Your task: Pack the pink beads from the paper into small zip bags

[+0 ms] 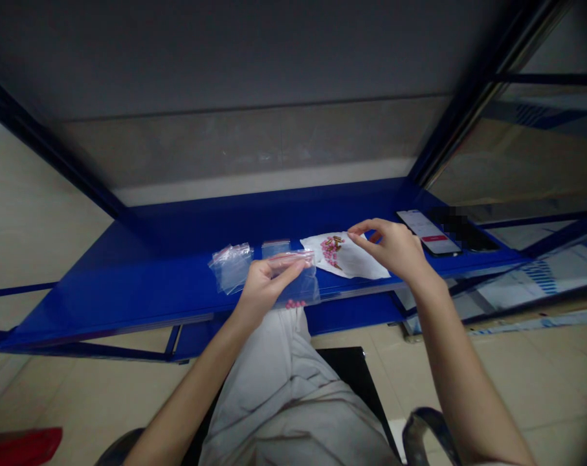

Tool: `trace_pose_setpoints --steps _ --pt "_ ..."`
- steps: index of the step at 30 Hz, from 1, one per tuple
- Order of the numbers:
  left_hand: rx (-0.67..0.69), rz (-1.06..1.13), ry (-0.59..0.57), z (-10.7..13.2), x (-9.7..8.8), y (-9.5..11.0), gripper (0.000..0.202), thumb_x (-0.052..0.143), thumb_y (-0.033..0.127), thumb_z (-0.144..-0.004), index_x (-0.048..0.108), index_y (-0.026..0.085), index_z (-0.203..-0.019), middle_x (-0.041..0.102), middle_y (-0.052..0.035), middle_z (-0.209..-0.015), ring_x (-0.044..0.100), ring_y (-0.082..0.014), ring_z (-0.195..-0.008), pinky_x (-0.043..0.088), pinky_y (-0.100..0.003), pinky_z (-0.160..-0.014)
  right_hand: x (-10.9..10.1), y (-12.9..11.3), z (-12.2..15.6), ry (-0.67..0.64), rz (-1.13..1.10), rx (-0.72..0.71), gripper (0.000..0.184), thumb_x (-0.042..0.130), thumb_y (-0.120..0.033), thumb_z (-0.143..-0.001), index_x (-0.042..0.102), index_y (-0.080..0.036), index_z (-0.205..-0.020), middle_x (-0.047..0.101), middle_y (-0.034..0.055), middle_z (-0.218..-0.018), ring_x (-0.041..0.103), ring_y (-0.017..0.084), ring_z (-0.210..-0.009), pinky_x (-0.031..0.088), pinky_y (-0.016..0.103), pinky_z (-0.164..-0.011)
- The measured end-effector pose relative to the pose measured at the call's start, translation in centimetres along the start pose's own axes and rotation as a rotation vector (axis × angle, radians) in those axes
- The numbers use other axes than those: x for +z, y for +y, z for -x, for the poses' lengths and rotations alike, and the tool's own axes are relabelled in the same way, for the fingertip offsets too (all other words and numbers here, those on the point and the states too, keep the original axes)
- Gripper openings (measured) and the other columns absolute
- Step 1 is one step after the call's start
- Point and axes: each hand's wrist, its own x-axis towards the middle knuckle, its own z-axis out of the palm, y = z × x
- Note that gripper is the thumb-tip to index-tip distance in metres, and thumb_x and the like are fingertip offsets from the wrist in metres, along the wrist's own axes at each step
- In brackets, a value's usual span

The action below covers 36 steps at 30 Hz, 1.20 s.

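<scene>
My left hand [266,283] pinches a clear zip bag [303,285] near its top edge, in front of the shelf's front edge. Several pink pills [296,303] lie along the bottom of that bag. Over the right part of a white paper sheet [358,262] is my right hand [387,244], thumb and index finger brought together at the tips. Whatever is between those fingertips is too small to make out. Pink pills and brown capsules [331,251] form a small heap on the left part of the sheet.
Flat zip bags [232,266] are stacked on the blue shelf [162,252], left of my left hand. Another bag [276,246] lies behind that hand. To the right lie a lit phone [431,234] and a dark object [472,236]. Blue frame posts rise at both sides.
</scene>
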Motion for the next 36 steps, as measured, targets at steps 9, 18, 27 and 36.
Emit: trace_pose_setpoints --steps 9,18,27,36 --pt "0.031 0.025 0.105 0.3 0.4 -0.1 0.01 0.074 0.026 -0.066 0.074 0.018 -0.072 0.074 -0.0052 -0.087 0.069 -0.0193 -0.081 0.057 -0.03 -0.071 5.0 4.0 -1.1 -0.213 -0.012 -0.047 0.022 0.059 -0.027 -0.079 0.071 -0.028 -0.097 0.064 0.0025 -0.109 0.062 0.015 -0.074 0.044 0.025 -0.063" --pt "0.275 -0.144 0.09 0.5 0.3 -0.2 0.006 0.077 0.02 -0.064 0.073 0.019 -0.068 0.074 -0.0053 -0.082 0.068 -0.0205 -0.087 0.053 -0.036 -0.085 5.9 3.6 -1.1 -0.203 -0.014 -0.062 0.018 0.061 -0.032 -0.078 0.072 -0.028 -0.093 0.062 0.0016 -0.107 0.061 0.015 -0.077 0.045 0.026 -0.066" --pt "0.464 -0.327 0.1 0.8 0.4 0.1 0.007 0.077 0.022 -0.065 0.072 0.018 -0.07 0.074 -0.0063 -0.081 0.069 -0.0208 -0.085 0.054 -0.035 -0.081 5.5 3.4 -1.0 -0.181 0.023 -0.047 0.017 0.061 -0.037 -0.078 0.072 -0.027 -0.085 0.064 0.0019 -0.104 0.063 0.017 -0.081 0.041 0.025 -0.06" --pt "0.638 -0.661 0.177 0.5 0.7 -0.8 0.008 0.076 0.024 -0.068 0.069 0.021 -0.071 0.075 -0.0011 -0.077 0.069 -0.0211 -0.084 0.046 -0.039 -0.084 -1.6 -2.4 1.1 -0.128 -0.311 -0.277 0.02 0.063 -0.039 -0.078 0.072 -0.023 -0.085 0.071 0.0012 -0.082 0.059 0.012 -0.062 0.037 0.023 -0.051"
